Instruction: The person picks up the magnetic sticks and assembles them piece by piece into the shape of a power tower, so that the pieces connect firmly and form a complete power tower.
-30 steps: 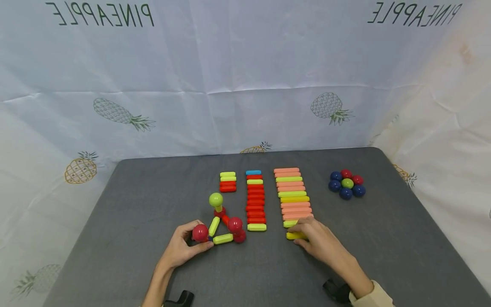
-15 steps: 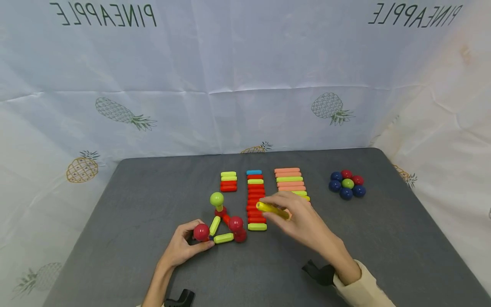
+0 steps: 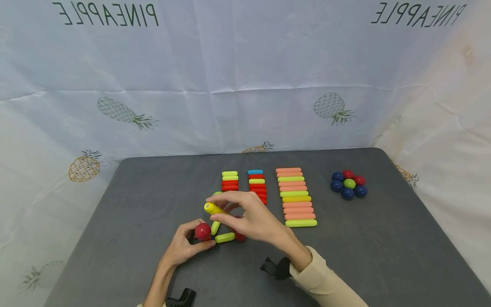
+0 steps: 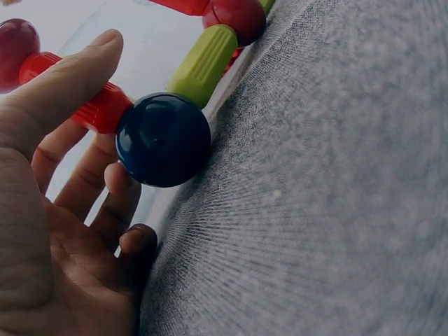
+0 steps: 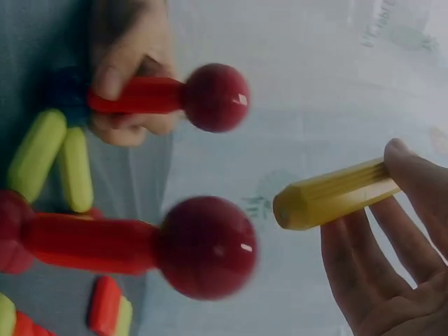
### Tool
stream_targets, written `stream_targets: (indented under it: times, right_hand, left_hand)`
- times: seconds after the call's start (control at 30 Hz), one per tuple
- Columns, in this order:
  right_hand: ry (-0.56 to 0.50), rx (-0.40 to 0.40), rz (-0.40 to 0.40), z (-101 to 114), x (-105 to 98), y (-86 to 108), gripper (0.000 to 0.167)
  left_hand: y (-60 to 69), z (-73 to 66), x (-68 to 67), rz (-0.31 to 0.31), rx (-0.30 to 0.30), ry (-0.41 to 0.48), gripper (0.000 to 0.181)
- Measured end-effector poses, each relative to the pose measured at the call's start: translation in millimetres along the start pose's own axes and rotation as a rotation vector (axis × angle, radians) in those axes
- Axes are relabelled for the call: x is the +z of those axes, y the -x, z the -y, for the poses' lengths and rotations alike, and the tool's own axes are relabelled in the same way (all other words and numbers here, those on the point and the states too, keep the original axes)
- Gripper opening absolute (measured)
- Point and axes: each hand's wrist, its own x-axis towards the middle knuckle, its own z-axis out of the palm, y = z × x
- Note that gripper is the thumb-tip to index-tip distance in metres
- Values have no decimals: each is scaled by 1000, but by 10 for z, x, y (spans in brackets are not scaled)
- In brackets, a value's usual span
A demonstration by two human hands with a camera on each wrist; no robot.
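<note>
My left hand point(image 3: 183, 246) grips a red upright rod point(image 5: 143, 95) at one corner of a ball-and-rod structure. That rod stands on a dark blue ball point(image 4: 164, 140) and carries a red ball point(image 3: 202, 231). Yellow-green rods point(image 3: 224, 238) run from the blue ball to other corners. A second red upright point(image 5: 91, 243) also has a red ball point(image 5: 208, 246) on top. Between thumb and fingers, my right hand point(image 3: 255, 217) pinches a yellow rod point(image 3: 214, 208), raised above the structure. The right hand hides much of the structure's far and right parts in the head view.
Short rods point(image 3: 229, 183) lie in a small stack at the back, beside a column of mostly red rods point(image 3: 257, 186). Longer pink, green and yellow rods point(image 3: 297, 199) form another column. Blue, red and green balls point(image 3: 348, 184) cluster on the right of the dark table point(image 3: 383, 256).
My right hand has taken the yellow rod from the near end of the long-rod column and carried it up and left over the structure. The left hand has stayed in place.
</note>
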Motion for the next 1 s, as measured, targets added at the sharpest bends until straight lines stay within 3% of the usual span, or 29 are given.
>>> stream_targets:
  times: [0.23, 0.57, 0.73, 1.0]
  right_hand:
    - [12, 75, 112, -169, 132, 10, 30]
    - [156, 218, 279, -319, 228, 33, 25]
    - [206, 259, 307, -344, 244, 40, 26]
    - [342, 248, 303, -334, 271, 35, 28]
  left_hand:
    - [-1, 10, -2, 5, 5, 0, 24]
    - [16, 11, 2, -2, -3, 16, 27]
    - [11, 6, 4, -6, -7, 2, 24]
    - [5, -9, 6, -9, -5, -5, 26]
